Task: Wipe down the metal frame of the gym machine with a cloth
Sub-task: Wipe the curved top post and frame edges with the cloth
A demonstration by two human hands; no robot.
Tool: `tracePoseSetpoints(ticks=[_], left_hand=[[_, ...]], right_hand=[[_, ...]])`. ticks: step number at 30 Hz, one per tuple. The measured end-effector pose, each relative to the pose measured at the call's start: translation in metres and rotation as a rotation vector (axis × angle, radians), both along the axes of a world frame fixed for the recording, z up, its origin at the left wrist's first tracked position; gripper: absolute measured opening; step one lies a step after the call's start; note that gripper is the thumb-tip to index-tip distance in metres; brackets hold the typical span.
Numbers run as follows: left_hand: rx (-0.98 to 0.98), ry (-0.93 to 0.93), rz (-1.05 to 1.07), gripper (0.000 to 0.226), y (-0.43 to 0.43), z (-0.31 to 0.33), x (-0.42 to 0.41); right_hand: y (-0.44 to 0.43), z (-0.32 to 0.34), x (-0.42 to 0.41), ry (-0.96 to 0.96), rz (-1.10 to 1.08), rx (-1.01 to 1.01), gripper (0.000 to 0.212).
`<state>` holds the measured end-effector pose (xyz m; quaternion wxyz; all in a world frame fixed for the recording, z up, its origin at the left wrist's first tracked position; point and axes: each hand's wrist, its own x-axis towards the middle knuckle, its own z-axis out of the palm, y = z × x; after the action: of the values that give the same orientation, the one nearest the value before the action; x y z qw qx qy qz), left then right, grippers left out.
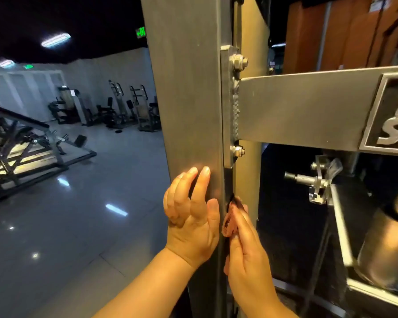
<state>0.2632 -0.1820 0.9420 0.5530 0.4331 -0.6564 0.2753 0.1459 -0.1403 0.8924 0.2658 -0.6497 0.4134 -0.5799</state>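
A tall grey metal upright (189, 92) of the gym machine fills the middle of the head view. A horizontal crossbar (303, 111) is bolted to its right side. My left hand (191, 216) rests flat on the upright's front face, fingers spread and pointing up, holding nothing. My right hand (246, 253) grips a small reddish-brown cloth (231, 222) and presses it against the upright's right edge, just below the bolted bracket (230, 106). Most of the cloth is hidden by my fingers and the upright.
A logo plate (391, 115) sits on the crossbar at the far right. Below it are a metal pin mechanism (317, 182) and a cylindrical roller (386, 249). Other gym machines (115, 106) and a dark frame (21, 143) stand on the glossy floor (78, 226) to the left.
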Motion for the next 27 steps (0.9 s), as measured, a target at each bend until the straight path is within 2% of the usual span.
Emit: tracePoseSetpoints(ticks=[4,7,10,13,15,20,23,27], left_hand=[[-0.039,0.019,-0.033,0.049,-0.008,0.055,-0.004],[0.014,-0.015,-0.053,0.055,-0.005,0.065,-0.007],[0.052,-0.013,-0.053,0.057,-0.004,0.058,-0.008],[0.089,0.032,-0.044,0.056,0.001,0.052,-0.015],[0.088,0.049,-0.037,0.056,0.005,0.050,-0.017],[0.044,0.087,-0.069,0.052,0.004,0.081,-0.014],[0.098,0.055,-0.126,0.056,0.006,0.089,-0.012],[0.168,-0.003,-0.099,0.058,0.009,0.056,-0.007]], right_hand=[[-0.005,0.055,0.005,-0.116,-0.008,-0.074,0.058],[-0.009,0.072,0.007,-0.167,0.041,-0.059,0.054],[-0.003,0.050,0.006,-0.111,-0.025,-0.102,0.050],[-0.007,0.025,0.001,0.049,-0.151,-0.109,0.048],[-0.009,0.044,-0.003,-0.015,-0.099,0.021,0.056],[-0.005,0.099,0.005,-0.164,0.034,0.035,0.054],[-0.001,0.068,0.010,-0.036,-0.024,-0.060,0.061],[0.010,-0.005,-0.001,0.043,-0.007,0.147,0.055]])
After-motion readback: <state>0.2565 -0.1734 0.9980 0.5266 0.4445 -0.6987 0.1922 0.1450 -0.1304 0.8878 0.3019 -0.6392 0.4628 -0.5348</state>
